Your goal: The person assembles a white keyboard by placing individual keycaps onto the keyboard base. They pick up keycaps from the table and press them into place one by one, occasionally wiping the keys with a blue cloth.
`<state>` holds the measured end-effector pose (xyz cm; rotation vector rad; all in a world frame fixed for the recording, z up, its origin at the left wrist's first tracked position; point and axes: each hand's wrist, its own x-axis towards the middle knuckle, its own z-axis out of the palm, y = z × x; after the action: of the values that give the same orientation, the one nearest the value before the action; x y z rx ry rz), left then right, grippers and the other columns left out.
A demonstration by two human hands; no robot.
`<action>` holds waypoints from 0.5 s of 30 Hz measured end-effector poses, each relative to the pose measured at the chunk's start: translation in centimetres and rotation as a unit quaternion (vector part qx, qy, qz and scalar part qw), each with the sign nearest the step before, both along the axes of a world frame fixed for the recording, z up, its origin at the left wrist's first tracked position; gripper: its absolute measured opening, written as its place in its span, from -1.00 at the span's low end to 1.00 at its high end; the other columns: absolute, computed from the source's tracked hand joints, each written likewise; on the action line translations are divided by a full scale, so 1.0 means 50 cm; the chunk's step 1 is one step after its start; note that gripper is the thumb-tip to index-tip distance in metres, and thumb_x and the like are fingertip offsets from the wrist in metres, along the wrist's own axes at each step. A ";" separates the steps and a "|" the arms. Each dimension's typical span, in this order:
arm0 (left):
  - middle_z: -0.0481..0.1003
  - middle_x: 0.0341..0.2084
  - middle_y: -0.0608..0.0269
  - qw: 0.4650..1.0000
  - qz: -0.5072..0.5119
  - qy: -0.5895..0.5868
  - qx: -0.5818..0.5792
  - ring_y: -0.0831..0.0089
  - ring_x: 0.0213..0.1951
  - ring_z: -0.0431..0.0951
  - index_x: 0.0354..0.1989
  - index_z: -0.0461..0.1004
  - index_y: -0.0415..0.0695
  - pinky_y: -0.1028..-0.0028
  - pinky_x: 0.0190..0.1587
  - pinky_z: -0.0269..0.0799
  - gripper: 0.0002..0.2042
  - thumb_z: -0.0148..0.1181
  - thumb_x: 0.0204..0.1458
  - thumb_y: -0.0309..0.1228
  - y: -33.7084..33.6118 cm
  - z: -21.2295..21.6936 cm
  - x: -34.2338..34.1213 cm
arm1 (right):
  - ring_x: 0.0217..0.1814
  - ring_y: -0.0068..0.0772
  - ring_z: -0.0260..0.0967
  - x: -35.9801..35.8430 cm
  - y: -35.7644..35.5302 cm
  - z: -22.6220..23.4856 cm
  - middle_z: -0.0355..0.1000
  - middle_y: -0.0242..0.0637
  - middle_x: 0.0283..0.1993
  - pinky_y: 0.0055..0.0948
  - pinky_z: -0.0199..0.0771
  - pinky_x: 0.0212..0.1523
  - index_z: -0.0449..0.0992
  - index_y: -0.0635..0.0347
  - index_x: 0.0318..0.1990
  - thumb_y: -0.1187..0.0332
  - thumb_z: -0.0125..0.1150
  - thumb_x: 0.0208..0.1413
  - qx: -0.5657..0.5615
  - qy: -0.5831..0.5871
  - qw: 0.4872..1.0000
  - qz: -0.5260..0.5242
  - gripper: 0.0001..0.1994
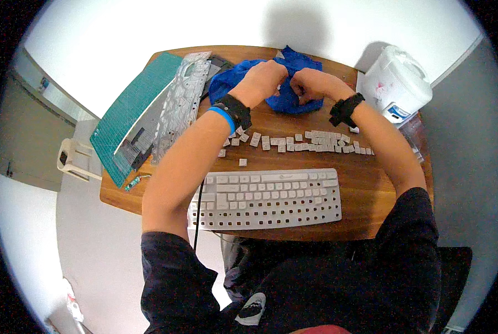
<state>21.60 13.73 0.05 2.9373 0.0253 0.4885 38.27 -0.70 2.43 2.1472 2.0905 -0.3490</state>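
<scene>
Both my hands are at a crumpled blue cloth [294,104] near the far edge of the table. My left hand [264,79] is closed, its fingers pinched on the cloth, with a small pale spot by the fingertips that is too small to name. Just to the right, my right hand [314,84] is closed too, its curled fingers gripping the cloth's folds. Closer to me lies a white keyboard frame [271,217]; keycaps fill its far rows, while square holes show along its near rows. Loose white keycaps [315,142] form an uneven band between frame and cloth.
At the left a green cutting mat [140,92] lies under a clear patterned sheet [183,106] and grey plates. A small circuit board [133,183] rests at the left edge. A white lidded bin [395,80] stands far right. A black cable [197,222] crosses the frame's left end.
</scene>
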 end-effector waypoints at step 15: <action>0.70 -0.37 -0.02 0.998 -0.042 0.039 -0.011 -0.05 -0.18 0.75 -0.32 0.67 -0.22 0.13 -0.14 0.68 -0.85 0.51 -0.02 -0.46 -0.009 0.030 -0.005 | -0.24 -0.03 0.60 0.032 -0.008 -0.024 0.62 -0.18 -0.34 -0.10 0.53 -0.24 0.62 0.18 -0.37 0.36 0.71 -0.15 0.024 0.058 0.998 -0.010 -0.71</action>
<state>21.36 13.30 1.54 2.9196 -0.0817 0.3580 39.89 -1.12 1.23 2.2266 2.1607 -0.4390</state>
